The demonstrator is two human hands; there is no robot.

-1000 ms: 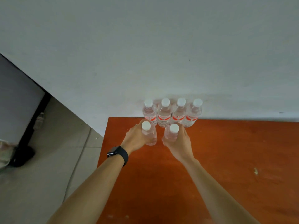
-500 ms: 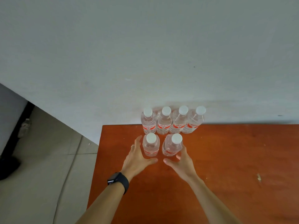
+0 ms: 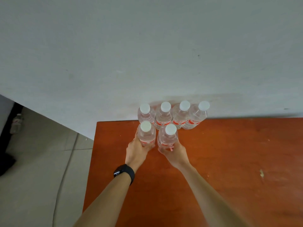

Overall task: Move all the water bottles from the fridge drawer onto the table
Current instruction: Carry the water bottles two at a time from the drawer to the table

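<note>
Six clear, white-capped water bottles (image 3: 164, 117) stand upright on the table (image 3: 229, 153), four behind, two in front.

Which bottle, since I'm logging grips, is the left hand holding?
The front-left bottle: the left hand grips its lower body. The right hand grips the front-right bottle, and the back four stand untouched by the wall.

Back-left bottle (image 3: 145, 113) label hidden behind front-left bottle (image 3: 146, 134); floor object (image 3: 16, 122) blurred; table (image 3: 246, 161) cropped right.

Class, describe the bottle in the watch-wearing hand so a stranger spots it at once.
Find the far left corner of the orange table, by the wall. Before a row of four stand two more. Take the front left bottle, which the left hand grips.
</note>
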